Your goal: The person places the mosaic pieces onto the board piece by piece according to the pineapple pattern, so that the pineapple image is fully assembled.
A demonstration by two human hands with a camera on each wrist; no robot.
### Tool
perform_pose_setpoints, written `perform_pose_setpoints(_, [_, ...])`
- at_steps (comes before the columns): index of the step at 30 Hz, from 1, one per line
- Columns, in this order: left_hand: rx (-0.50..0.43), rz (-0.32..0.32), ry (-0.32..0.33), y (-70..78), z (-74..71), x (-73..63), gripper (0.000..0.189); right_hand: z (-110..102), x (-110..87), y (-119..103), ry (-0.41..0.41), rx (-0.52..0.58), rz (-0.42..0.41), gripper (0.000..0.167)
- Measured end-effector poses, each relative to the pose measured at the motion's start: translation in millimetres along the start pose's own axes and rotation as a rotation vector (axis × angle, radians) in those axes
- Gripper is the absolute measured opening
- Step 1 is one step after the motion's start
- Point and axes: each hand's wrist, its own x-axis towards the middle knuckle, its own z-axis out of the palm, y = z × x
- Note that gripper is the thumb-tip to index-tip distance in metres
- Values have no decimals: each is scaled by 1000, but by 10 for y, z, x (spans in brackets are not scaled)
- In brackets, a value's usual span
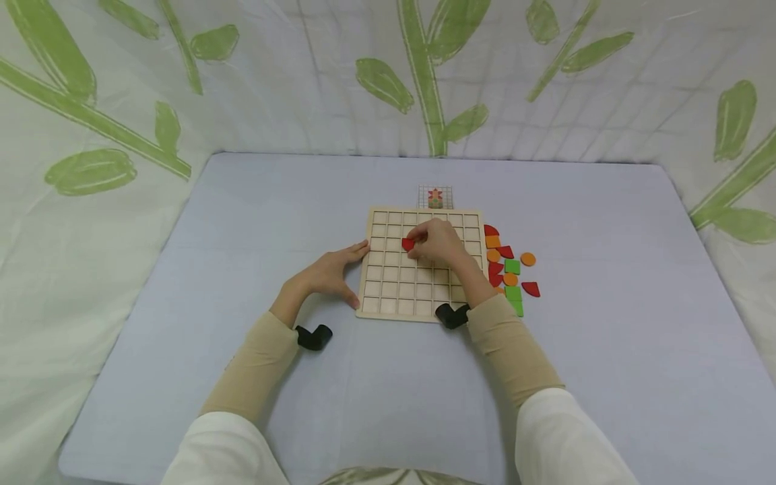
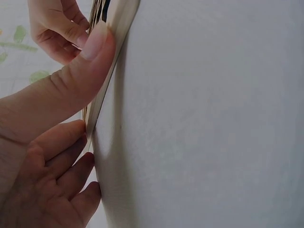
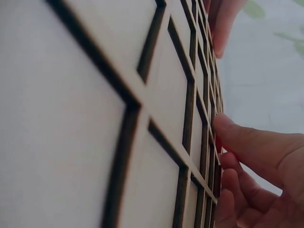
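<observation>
A square wooden grid board (image 1: 388,315) lies on the table. My right hand (image 1: 438,241) is over its upper middle, thumb and fingers pinching a small red quarter-circle piece (image 1: 407,244) at one of the cells. In the right wrist view only a sliver of red shows beside the thumb (image 3: 242,142). At the board's left side, my left hand (image 1: 330,271) rests with thumb and fingers spread apart. Its thumb (image 2: 71,85) touches the edge near the front corner, and the fingertips touch the same side farther back.
Right of the board lie several loose pieces: red quarter-circles (image 1: 531,289), orange discs (image 1: 528,259) and green squares (image 1: 512,267). A small pattern card (image 1: 435,197) sits behind the board. Black wrist-worn devices (image 1: 314,337) are on both wrists. A leaf-patterned cloth (image 1: 303,81) hangs behind the table.
</observation>
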Motion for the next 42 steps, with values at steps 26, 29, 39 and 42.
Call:
perform_pose_setpoints(26, [-16, 2, 3, 24, 6, -16, 116, -5, 31, -38, 13, -4, 48, 33])
perform_pose_setpoints(29, [-15, 1, -1, 23, 5, -15, 116, -3, 27, -45, 14, -10, 51, 34])
perform_pose_setpoints(39, [-18, 6, 7, 17, 7, -2, 115, -6, 23, -32, 19, 3, 66, 36])
perform_pose_setpoints(42, [-20, 8, 9, 19, 5, -8, 116, -21, 5, -41, 27, 6, 67, 36])
